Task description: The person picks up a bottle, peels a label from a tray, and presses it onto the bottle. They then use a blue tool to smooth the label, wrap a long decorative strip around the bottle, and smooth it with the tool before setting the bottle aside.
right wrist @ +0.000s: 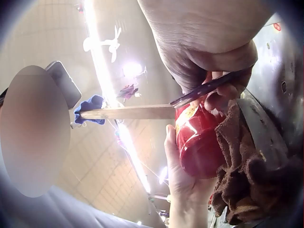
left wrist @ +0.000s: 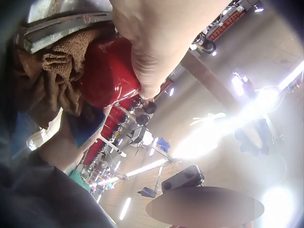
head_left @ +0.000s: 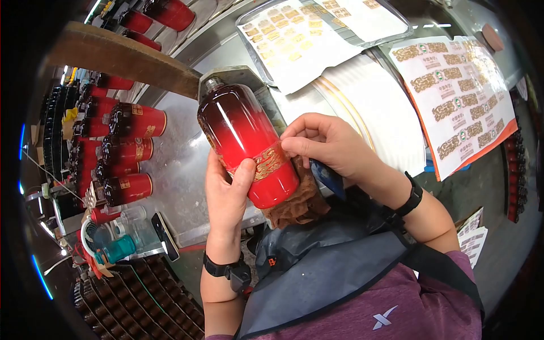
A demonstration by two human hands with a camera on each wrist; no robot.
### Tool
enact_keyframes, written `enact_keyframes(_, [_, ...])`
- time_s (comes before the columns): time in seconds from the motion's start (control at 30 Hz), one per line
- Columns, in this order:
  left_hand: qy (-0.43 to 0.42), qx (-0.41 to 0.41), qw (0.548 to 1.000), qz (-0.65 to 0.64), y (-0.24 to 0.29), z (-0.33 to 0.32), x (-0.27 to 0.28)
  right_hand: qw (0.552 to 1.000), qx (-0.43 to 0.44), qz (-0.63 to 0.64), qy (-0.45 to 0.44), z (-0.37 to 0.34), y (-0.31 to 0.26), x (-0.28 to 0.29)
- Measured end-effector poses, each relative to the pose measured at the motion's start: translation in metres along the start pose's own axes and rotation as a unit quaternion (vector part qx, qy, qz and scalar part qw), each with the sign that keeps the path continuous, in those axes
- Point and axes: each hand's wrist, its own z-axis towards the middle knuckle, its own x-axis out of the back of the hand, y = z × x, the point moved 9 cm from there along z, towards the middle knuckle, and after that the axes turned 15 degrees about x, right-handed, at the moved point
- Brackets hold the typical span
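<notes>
A glossy bottle (head_left: 242, 133), dark at the neck and shading to red at the base, lies tilted over the bench. My left hand (head_left: 222, 190) grips its lower side, thumb on top near a gold patterned decal (head_left: 268, 162). On the other side, my right hand (head_left: 331, 144) has thumb and forefinger tips together at the decal's edge. Its curled lower fingers hold a flat dark-blue scraper (head_left: 327, 178), which shows edge-on in the right wrist view (right wrist: 209, 89). Under the bottle's base is a crumpled brown cloth (head_left: 300, 204). The left wrist view shows the red base (left wrist: 109, 73) beside this cloth.
A metal tray (head_left: 391, 35) with decal sheets stands at the back. White paper (head_left: 374, 107) and a printed decal sheet (head_left: 459, 107) lie to the right. Several finished bottles (head_left: 133, 120) stand at left, near a phone (head_left: 165, 235) and a teal cup (head_left: 119, 248).
</notes>
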Motion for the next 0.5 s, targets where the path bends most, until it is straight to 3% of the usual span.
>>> enact_keyframes(0.17, [-0.024,-0.004,1.0,-0.01,0.002,-0.001,-0.003,0.999,0.017,0.029,-0.032,0.002,-0.004,-0.005])
enact_keyframes(0.23, [0.002,-0.065,0.998,0.018,0.02,-0.008,-0.008,0.999,0.016,0.028,-0.04,0.003,-0.005,-0.006])
enact_keyframes(0.33, [0.01,-0.087,0.995,0.055,0.026,-0.01,-0.008,0.999,0.009,0.008,-0.04,0.002,-0.007,-0.004])
enact_keyframes(0.5, [0.012,-0.061,0.996,0.056,0.032,-0.012,-0.016,0.999,0.018,-0.01,-0.041,-0.006,-0.026,-0.011])
